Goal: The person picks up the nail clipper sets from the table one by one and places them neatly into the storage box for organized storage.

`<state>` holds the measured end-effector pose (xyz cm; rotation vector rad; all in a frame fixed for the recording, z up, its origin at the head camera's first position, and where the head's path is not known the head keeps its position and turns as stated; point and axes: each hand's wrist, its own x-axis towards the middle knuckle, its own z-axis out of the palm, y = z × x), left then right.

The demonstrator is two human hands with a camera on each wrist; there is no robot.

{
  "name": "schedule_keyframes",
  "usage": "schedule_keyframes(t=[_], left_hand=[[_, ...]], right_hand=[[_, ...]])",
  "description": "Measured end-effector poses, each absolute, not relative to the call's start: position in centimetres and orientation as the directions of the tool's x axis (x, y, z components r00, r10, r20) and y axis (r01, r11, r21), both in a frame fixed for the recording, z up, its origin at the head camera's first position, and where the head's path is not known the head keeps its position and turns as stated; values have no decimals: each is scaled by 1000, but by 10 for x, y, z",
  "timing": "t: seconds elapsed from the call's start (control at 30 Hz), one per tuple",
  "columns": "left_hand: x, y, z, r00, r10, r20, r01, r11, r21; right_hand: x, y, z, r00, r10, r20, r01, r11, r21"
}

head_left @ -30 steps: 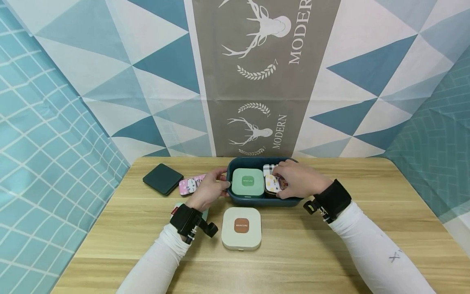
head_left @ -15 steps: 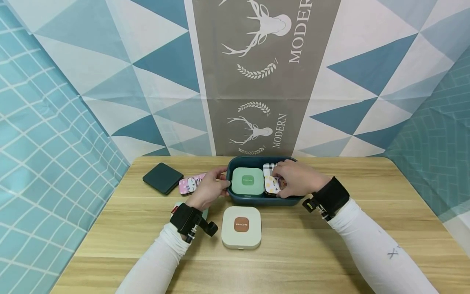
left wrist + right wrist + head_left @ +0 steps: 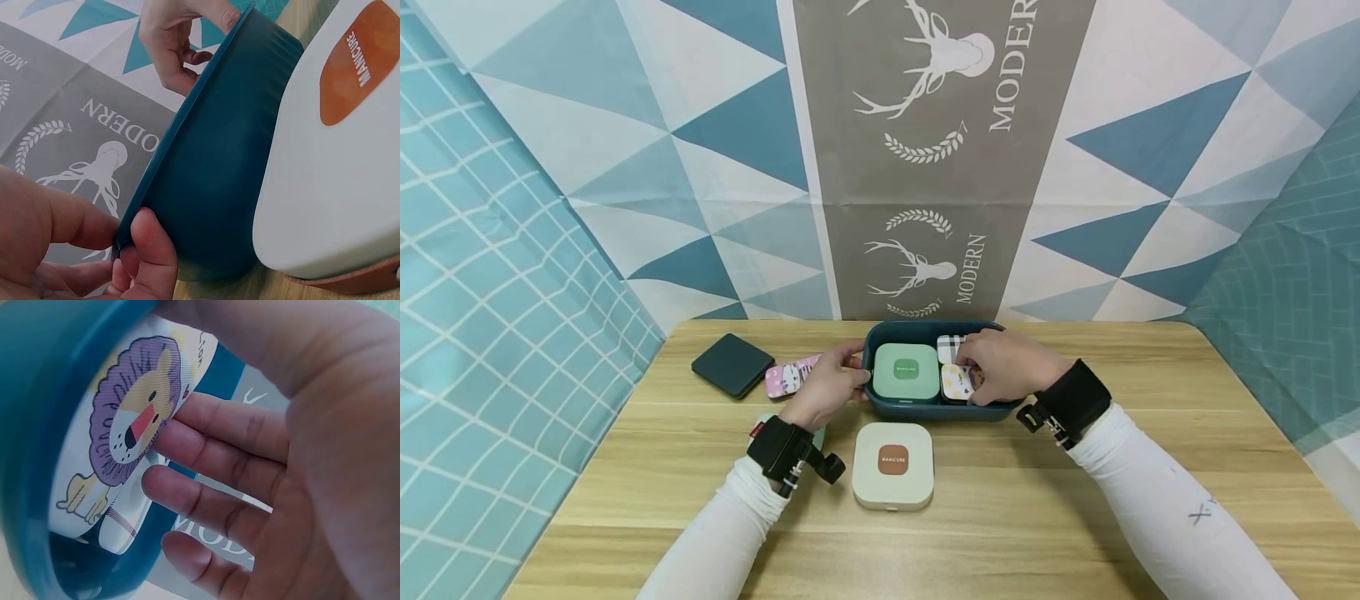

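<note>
A dark teal bin (image 3: 940, 412) stands near the table's far edge. My left hand (image 3: 827, 383) pinches its left rim between thumb and fingers. Inside, a mint-green case (image 3: 906, 383) marked "MANICURE" fills the left side. On the right, my right hand (image 3: 1011, 365) holds a small lion-print case (image 3: 137, 412) by its edges, thumb at the near edge and fingers at the far one. Behind that case lies a plaid case (image 3: 950, 348), partly hidden by the fingers. In front of the bin sits a cream "MANICURE" case (image 3: 892, 479), also large in the left wrist view.
Left of the bin lie a dark green square item (image 3: 733, 367) and a pink patterned case (image 3: 785, 379), partly behind my left hand. A pale green item (image 3: 818, 438) with a red tag is mostly hidden under the left wrist. A patterned cloth backdrop rises behind the table.
The lion-print case has gone slightly lower in the bin and nearer me, exposing more of the plaid case. My right hand has shifted slightly with it. The left hand stays on the rim.
</note>
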<state>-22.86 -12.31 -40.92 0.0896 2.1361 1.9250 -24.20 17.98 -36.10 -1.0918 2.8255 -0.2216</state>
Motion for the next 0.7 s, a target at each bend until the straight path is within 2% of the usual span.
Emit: schedule_keyframes(t=[0.7], left_hand=[[-230,-123,-410,-963,225,-150,-126,116,985]], right_hand=[[-244,177,-362,-739,-670,-69,-662,741,-112]])
